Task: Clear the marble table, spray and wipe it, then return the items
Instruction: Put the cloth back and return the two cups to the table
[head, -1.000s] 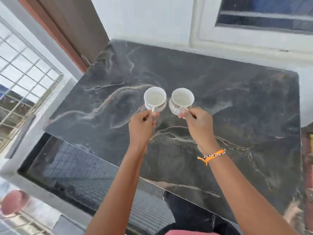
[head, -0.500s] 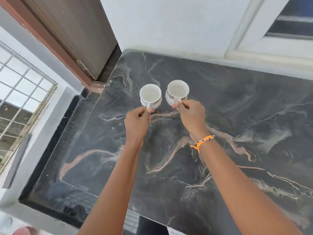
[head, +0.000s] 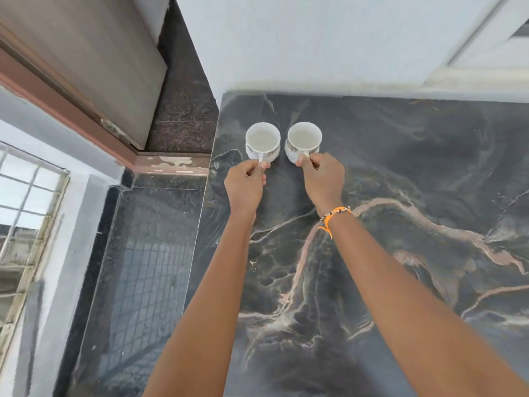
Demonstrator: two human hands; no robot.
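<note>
A: What were the hands doing?

B: The left hand [head: 245, 183] pinched the handle of the left cup [head: 262, 142] between thumb and curled fingers. The right hand [head: 325, 179] gripped the handle of the right cup [head: 304, 141] the same way. That wrist wore an orange thread bracelet [head: 333, 214].

A: And where were the cups?

B: Side by side, upright and just apart, at the far left corner of the marble table [head: 415, 196], near the white wall [head: 315, 38]. Both looked empty and white inside, with a patterned band round the outside. Whether their bases touched the marble, I could not tell.

A: What lay beyond the table?

B: To the left, a dark glossy floor [head: 148, 253], a brown door frame [head: 57, 107] with a grey-brown door [head: 86, 47], and a barred window [head: 25, 210] at the edge. A white window frame [head: 486, 61] stood at the upper right.
</note>
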